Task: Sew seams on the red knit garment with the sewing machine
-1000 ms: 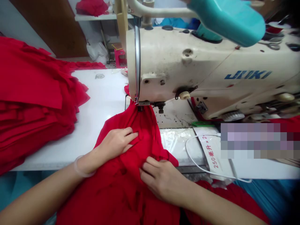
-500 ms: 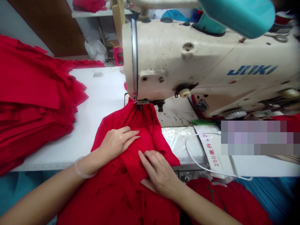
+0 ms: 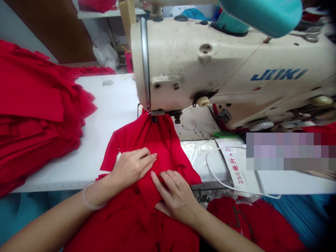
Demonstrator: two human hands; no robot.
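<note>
Over the front edge of the worktop (image 3: 110, 108), our red cloth (image 3: 161, 140) runs long and away from us, up to the Juki sewing machine (image 3: 178, 52). Our left hand (image 3: 133, 163) is nearer the machine, on top of the cloth; we cannot tell if it pinches. Our right hand (image 3: 176, 196) lies closer to us, spread on the cloth, gripping nothing.

Gathered red cloth (image 3: 131, 210) looked matt, the cream sewing-machine head (image 3: 178, 52) smooth but scuffed.
The rounded teal attachment (image 3: 265, 15) had a plastic gloss; the flat white tabletop (image 3: 110, 112) looked smooth.
</note>
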